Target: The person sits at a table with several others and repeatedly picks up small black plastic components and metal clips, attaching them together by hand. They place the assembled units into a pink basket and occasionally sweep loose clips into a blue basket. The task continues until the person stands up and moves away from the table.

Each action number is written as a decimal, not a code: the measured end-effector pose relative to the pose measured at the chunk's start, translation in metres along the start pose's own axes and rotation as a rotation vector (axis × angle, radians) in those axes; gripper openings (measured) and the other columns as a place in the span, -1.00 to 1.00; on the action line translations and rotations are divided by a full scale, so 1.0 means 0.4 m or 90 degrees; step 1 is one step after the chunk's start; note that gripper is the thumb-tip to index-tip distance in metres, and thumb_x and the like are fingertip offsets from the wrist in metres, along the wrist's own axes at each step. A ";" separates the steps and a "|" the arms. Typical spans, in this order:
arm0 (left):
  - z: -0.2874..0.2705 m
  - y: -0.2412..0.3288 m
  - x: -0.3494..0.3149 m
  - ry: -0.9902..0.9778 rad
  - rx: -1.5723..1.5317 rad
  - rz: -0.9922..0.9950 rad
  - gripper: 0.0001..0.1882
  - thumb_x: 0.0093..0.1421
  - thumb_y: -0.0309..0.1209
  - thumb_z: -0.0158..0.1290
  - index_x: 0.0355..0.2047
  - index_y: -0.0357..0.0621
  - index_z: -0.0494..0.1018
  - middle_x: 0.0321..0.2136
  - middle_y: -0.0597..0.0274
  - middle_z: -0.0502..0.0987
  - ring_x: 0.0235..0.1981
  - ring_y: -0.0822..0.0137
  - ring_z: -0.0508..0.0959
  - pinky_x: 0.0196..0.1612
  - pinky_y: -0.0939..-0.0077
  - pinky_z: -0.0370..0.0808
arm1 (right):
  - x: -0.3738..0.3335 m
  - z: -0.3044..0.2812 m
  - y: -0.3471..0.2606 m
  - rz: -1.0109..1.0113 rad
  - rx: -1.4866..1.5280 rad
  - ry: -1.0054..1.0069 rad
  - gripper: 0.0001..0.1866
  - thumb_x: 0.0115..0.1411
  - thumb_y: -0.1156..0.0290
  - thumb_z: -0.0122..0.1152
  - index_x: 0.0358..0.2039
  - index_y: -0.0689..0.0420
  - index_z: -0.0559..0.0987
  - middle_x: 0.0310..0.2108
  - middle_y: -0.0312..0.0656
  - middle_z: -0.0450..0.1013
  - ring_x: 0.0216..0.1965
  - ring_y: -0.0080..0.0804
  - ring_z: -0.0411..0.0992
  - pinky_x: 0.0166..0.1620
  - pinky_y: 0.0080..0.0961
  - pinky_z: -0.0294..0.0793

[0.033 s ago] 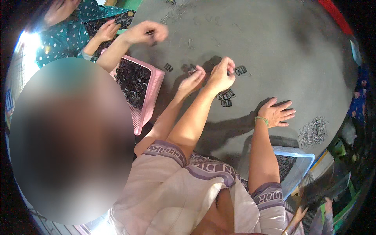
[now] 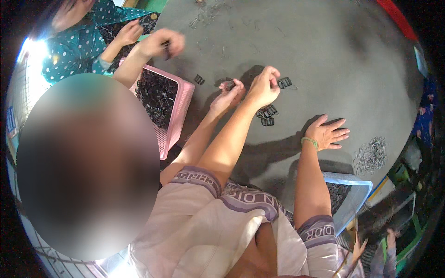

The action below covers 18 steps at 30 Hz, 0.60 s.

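My left hand (image 2: pixel 264 88) is over the grey table, its fingers curled together. Beside its fingertips lies a black slider buckle (image 2: pixel 284 83) with a thin wire loop; whether they touch it, or what they pinch, I cannot make out. More black buckles (image 2: pixel 267 113) lie grouped below my left wrist. My right hand (image 2: pixel 327 133), with a green bracelet at the wrist, rests flat on the table, fingers spread, holding nothing. Nearest to it is a pile of small metal wire pieces (image 2: pixel 371 155). Close to my left hand, a co-worker's hand (image 2: pixel 228 96) has a small dark piece at its fingers.
A pink basket (image 2: pixel 185 99) full of black buckles stands at left. Under my right forearm is a blue basket (image 2: pixel 357 183) with small dark pieces. A co-worker's other hand (image 2: pixel 162 42) is above the pink basket; another person's hand (image 2: pixel 130 32) is behind. Loose wires (image 2: pixel 204 16) lie far off.
The co-worker's raised, blurred hand has shifted left and slightly down. The co-worker's hand beside mine has turned a little. My own hands have hardly moved.
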<state>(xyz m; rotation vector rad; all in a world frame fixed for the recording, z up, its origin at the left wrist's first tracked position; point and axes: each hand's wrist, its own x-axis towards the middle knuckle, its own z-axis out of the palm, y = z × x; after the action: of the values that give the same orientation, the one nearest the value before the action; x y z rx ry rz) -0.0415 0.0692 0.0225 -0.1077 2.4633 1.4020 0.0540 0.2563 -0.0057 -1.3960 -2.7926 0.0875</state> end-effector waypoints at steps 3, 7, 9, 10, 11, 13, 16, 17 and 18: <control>0.016 0.018 0.008 -0.004 0.109 0.008 -0.74 -0.10 -0.45 0.26 -0.40 -0.16 0.43 -0.47 0.13 0.47 -0.39 0.10 0.53 -0.31 0.25 0.45 | 0.002 0.003 -0.001 -0.003 -0.003 0.004 -0.27 0.22 -0.06 -0.16 0.31 -0.02 -0.01 0.34 0.09 -0.22 0.37 -0.05 -0.32 0.27 0.18 -0.30; 0.000 0.089 -0.003 -0.075 0.077 -0.042 -0.81 -0.09 -0.45 0.26 -0.44 -0.18 0.51 -0.51 0.11 0.54 -0.42 0.11 0.57 -0.32 0.30 0.48 | 0.005 -0.002 0.002 0.000 0.009 0.006 -0.27 0.21 -0.04 -0.15 0.31 0.01 0.00 0.34 0.12 -0.22 0.37 -0.01 -0.30 0.27 0.18 -0.28; -0.026 0.114 -0.019 -0.105 -0.042 -0.106 -0.83 -0.08 -0.44 0.26 -0.46 -0.19 0.54 -0.53 0.09 0.57 -0.44 0.15 0.59 -0.34 0.34 0.49 | 0.003 -0.004 0.003 0.001 0.020 -0.005 -0.26 0.21 -0.04 -0.15 0.31 0.01 0.00 0.34 0.12 -0.24 0.37 -0.01 -0.31 0.27 0.19 -0.29; -0.023 0.100 -0.020 -0.005 0.103 -0.004 -0.83 -0.06 -0.43 0.24 -0.42 -0.19 0.57 -0.52 0.07 0.59 -0.48 0.22 0.60 -0.36 0.42 0.50 | 0.006 -0.004 -0.002 0.000 0.027 -0.006 -0.26 0.20 -0.04 -0.14 0.31 0.01 -0.01 0.34 0.12 -0.24 0.37 -0.01 -0.32 0.27 0.19 -0.29; -0.023 0.089 -0.021 0.002 0.063 -0.010 -0.82 -0.06 -0.42 0.23 -0.41 -0.19 0.57 -0.51 0.06 0.59 -0.47 0.23 0.61 -0.35 0.44 0.50 | 0.008 -0.003 -0.005 0.000 0.035 -0.006 -0.26 0.20 -0.05 -0.14 0.31 0.02 -0.01 0.34 0.12 -0.24 0.37 0.00 -0.32 0.27 0.20 -0.29; -0.032 0.076 -0.033 0.014 -0.020 -0.027 -0.82 -0.04 -0.42 0.22 -0.38 -0.18 0.57 -0.49 0.06 0.59 -0.46 0.26 0.61 -0.35 0.47 0.50 | 0.007 -0.004 -0.002 -0.002 0.036 -0.013 -0.26 0.20 -0.05 -0.14 0.31 0.02 -0.01 0.33 0.12 -0.24 0.37 0.01 -0.33 0.26 0.20 -0.29; -0.054 0.046 -0.030 0.166 0.013 0.072 -0.84 -0.02 -0.47 0.19 -0.36 -0.17 0.57 -0.49 0.07 0.60 -0.47 0.26 0.62 -0.34 0.47 0.51 | 0.001 0.001 0.008 -0.005 0.035 -0.009 -0.26 0.20 -0.05 -0.14 0.30 0.02 -0.01 0.33 0.12 -0.23 0.37 0.01 -0.33 0.26 0.21 -0.29; -0.069 0.040 -0.031 0.181 -0.028 0.076 -0.84 -0.02 -0.49 0.18 -0.36 -0.16 0.57 -0.49 0.07 0.60 -0.47 0.26 0.62 -0.34 0.46 0.52 | 0.002 0.004 0.007 -0.005 0.037 -0.005 -0.26 0.20 -0.05 -0.14 0.30 0.02 -0.01 0.33 0.12 -0.22 0.37 0.02 -0.33 0.26 0.21 -0.28; -0.088 0.035 -0.026 0.182 -0.051 0.009 -0.84 -0.02 -0.50 0.18 -0.37 -0.15 0.56 -0.48 0.10 0.60 -0.46 0.27 0.62 -0.35 0.46 0.52 | 0.004 0.006 0.005 -0.004 0.040 -0.003 -0.26 0.20 -0.05 -0.15 0.30 0.02 -0.01 0.33 0.12 -0.22 0.37 0.02 -0.32 0.26 0.21 -0.28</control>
<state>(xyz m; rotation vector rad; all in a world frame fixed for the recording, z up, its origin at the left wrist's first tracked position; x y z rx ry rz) -0.0422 0.0456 0.0539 -0.3308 2.6364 1.5885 0.0544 0.2587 -0.0082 -1.3752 -2.7713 0.1760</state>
